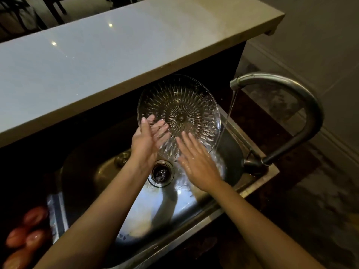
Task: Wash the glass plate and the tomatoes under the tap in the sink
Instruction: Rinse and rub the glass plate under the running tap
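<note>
The glass plate (180, 113) is clear, cut with a sunburst of ribs spreading from its centre. It stands tilted up on edge over the drain of the steel sink (194, 208), its face turned towards the camera, the left hand (144, 140) gripping its left rim and the right hand (196, 162) laid flat on its lower face. The curved metal tap (291, 90) is running, its thin stream falling along the plate's right rim. Several red tomatoes (29, 235), wet and glistening, lie together on the dark surface just left of the sink.
</note>
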The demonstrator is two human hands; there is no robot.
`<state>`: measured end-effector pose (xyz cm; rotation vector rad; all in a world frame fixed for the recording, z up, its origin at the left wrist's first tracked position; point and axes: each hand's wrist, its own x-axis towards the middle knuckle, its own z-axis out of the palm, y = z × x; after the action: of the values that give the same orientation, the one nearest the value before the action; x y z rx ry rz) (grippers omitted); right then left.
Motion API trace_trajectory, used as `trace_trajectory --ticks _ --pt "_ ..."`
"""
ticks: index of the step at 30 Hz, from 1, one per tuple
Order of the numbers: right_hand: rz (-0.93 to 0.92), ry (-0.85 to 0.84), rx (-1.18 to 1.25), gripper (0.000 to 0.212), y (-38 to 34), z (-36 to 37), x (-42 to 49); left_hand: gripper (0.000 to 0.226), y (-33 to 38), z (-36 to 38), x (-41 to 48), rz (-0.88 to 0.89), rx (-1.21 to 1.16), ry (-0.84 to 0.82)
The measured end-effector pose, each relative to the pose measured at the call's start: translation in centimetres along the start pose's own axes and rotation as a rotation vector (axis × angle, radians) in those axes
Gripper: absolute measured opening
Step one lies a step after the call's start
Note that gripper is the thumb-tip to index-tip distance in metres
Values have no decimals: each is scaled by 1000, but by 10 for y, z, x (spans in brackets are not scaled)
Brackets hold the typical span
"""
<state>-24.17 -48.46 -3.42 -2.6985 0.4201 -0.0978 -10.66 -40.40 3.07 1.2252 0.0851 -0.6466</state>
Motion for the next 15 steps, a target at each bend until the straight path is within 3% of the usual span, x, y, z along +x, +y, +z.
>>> trace_trajectory --ticks 5,7,10,13,15 --pt "353 -20 -106 60 53 -28 31 34 -9 -16 -1 -110 -25 89" --pt "418 48 -55 64 63 -42 44 36 -18 -20 -5 -183 -37 94" --pt "625 274 412 60 65 -58 54 38 -22 -23 -4 -241 -65 80" --pt "710 309 1051 27 60 -71 49 29 -15 -23 5 -238 -30 100" --pt "726 338 1270 26 55 -74 41 15 -16 -18 12 -145 76 167"
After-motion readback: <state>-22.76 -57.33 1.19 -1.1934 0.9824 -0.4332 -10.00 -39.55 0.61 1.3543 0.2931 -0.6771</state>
